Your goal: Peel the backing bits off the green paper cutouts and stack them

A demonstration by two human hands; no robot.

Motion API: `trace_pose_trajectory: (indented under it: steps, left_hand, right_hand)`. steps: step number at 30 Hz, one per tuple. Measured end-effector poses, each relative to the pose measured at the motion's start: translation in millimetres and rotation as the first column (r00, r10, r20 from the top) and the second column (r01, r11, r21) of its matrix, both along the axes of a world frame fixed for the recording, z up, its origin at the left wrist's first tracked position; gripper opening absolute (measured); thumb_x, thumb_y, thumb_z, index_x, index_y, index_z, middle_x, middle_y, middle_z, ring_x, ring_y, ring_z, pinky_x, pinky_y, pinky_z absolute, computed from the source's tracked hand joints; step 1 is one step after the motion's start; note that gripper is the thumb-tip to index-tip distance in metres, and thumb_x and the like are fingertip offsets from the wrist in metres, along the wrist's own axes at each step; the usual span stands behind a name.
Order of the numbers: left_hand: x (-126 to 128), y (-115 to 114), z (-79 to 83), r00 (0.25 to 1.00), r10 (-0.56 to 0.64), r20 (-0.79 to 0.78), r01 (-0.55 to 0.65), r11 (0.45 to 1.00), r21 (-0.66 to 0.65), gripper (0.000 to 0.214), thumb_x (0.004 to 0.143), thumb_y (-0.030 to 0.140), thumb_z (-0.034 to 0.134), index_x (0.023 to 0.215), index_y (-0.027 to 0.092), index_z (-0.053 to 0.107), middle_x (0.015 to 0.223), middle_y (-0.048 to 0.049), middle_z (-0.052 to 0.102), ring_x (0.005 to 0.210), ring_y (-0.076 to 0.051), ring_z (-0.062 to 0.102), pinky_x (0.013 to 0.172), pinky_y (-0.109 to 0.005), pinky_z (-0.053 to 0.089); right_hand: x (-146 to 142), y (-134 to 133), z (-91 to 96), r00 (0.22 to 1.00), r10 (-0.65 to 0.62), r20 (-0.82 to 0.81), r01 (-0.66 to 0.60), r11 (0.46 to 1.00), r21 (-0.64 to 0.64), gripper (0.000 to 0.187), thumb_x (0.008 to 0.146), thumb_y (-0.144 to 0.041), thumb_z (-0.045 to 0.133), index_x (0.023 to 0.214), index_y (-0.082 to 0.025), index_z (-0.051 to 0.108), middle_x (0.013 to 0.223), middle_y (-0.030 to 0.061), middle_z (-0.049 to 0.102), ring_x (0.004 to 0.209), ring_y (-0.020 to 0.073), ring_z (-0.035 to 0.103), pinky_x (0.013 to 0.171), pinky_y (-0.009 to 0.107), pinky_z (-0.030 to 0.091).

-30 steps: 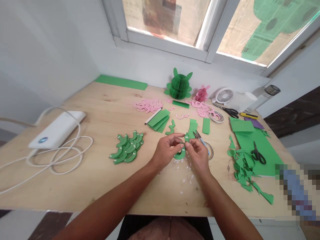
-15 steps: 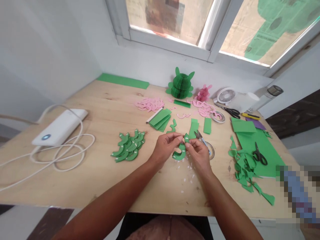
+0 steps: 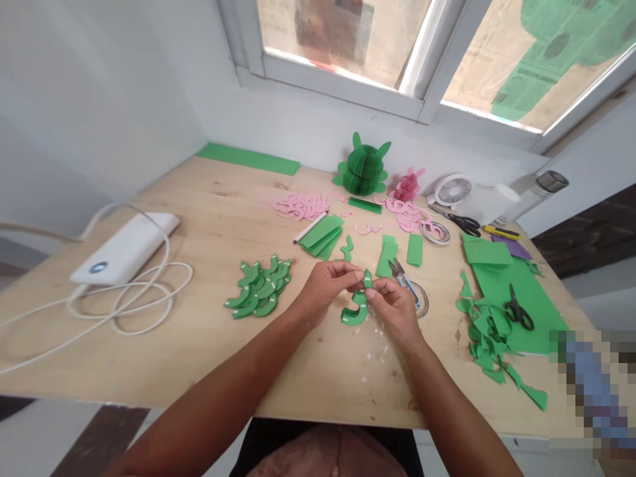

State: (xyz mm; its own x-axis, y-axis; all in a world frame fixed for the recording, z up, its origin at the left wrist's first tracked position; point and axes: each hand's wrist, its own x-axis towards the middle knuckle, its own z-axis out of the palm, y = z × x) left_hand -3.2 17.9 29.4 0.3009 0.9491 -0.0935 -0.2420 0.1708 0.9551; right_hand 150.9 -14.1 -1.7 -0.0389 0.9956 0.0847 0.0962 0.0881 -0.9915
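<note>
the left hand (image 3: 325,291) and right hand (image 3: 396,308) both pinch a wavy, white-patched green paper piece (image 3: 361,311) over the pale wooden table (image 3: 308,377). curved green paper shapes (image 3: 258,289) lie heaped left of the hands.

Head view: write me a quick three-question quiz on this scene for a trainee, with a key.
1. True or false: the left hand and right hand are both at a curved green piece.
2. Which lies on the large green sheet at right? a) the fan b) scissors c) the white cable
3. What colour is the smaller pleated paper figure by the wall?
Key: 1 true; 2 b; 3 pink.
</note>
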Motion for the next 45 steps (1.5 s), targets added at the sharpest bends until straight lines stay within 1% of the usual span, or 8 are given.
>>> trace_pose_trajectory:
  steps: [4,7,12,21,29,33,40,45]
  left_hand:
    - [-4.0,2.2,2.2,1.0,-0.028,0.003,0.028,0.999,-0.035,0.013,0.064,0.026,0.069,0.065,0.013,0.066,0.057,0.0002,0.061,0.056,-0.01,0.053,0.062,-0.024,0.043]
    - [-6.6,3.5,2.0,0.999,-0.043,0.024,0.043,0.998,-0.039,0.018,0.061,0.026,0.072,0.072,0.013,0.066,0.065,-0.0008,0.064,0.059,-0.011,0.056,0.064,-0.026,0.045]
    - [-10.5,5.0,-1.0,0.995,-0.1,-0.007,0.1,0.994,0.03,0.026,0.064,0.025,0.071,0.087,0.015,0.065,0.071,-0.0014,0.064,0.064,-0.012,0.058,0.065,-0.025,0.045]
    - [-9.0,3.4,4.3,0.991,-0.1,-0.09,0.111,0.986,0.124,0.038,0.063,0.022,0.071,0.098,0.015,0.06,0.068,0.0004,0.057,0.062,-0.011,0.053,0.062,-0.025,0.043]
    - [-9.3,4.2,3.0,0.989,-0.132,-0.065,0.139,0.984,0.115,0.042,0.063,0.021,0.071,0.103,0.016,0.059,0.071,0.0009,0.054,0.064,-0.01,0.051,0.061,-0.024,0.042]
    - [-10.2,5.3,0.0,0.985,-0.169,-0.024,0.17,0.981,0.091,0.037,0.065,0.022,0.07,0.101,0.016,0.061,0.072,-0.0003,0.056,0.067,-0.011,0.053,0.063,-0.024,0.044]
    - [-8.6,5.1,-1.8,0.995,-0.096,-0.031,0.098,0.994,0.054,0.031,0.066,0.024,0.068,0.096,0.015,0.068,0.085,-0.0066,0.067,0.077,-0.016,0.061,0.071,-0.028,0.049]
    - [-8.1,4.7,0.4,0.997,-0.078,-0.015,0.079,0.996,0.042,0.029,0.067,0.022,0.067,0.095,0.014,0.069,0.08,-0.0053,0.067,0.073,-0.015,0.062,0.072,-0.029,0.05]
  right_hand:
    - [0.3,-0.1,-0.2,1.0,0.022,-0.005,-0.022,1.0,-0.011,0.021,0.074,-0.039,0.065,0.073,-0.018,0.063,0.069,0.0026,0.065,0.064,0.015,0.056,0.061,0.027,0.044]
    - [-0.2,-0.3,0.2,0.999,0.033,-0.012,-0.033,0.999,-0.025,0.021,0.074,-0.039,0.064,0.074,-0.018,0.064,0.069,0.0033,0.065,0.063,0.0147,0.055,0.059,0.026,0.044]
    - [-0.8,0.1,-0.1,1.0,0.015,-0.004,-0.015,0.998,-0.055,0.021,0.073,-0.039,0.065,0.07,-0.018,0.063,0.064,0.0012,0.061,0.058,0.0128,0.051,0.054,0.024,0.041]
    - [-1.6,0.2,-2.1,1.0,0.003,0.018,-0.001,0.997,-0.074,0.021,0.073,-0.038,0.065,0.069,-0.018,0.061,0.06,-0.0006,0.056,0.056,0.0117,0.048,0.053,0.024,0.038]
    - [-1.5,0.6,-2.7,1.0,0.003,0.012,-0.003,0.999,-0.051,0.022,0.073,-0.039,0.065,0.068,-0.018,0.061,0.06,-0.0013,0.057,0.056,0.0115,0.049,0.055,0.024,0.038]
    - [-1.1,1.2,-3.9,1.0,-0.015,0.021,0.016,0.998,-0.055,0.021,0.072,-0.039,0.065,0.069,-0.018,0.061,0.061,-0.0005,0.058,0.057,0.0119,0.049,0.053,0.023,0.038]
    - [-0.2,2.4,-3.7,0.999,-0.027,0.034,0.029,0.998,-0.054,0.02,0.072,-0.037,0.065,0.07,-0.018,0.062,0.062,0.0002,0.059,0.057,0.0122,0.049,0.054,0.024,0.039]
    - [-1.2,1.8,-1.9,0.999,-0.049,0.012,0.049,0.996,-0.073,0.02,0.072,-0.037,0.065,0.068,-0.018,0.061,0.06,-0.001,0.058,0.055,0.0113,0.048,0.053,0.024,0.038]
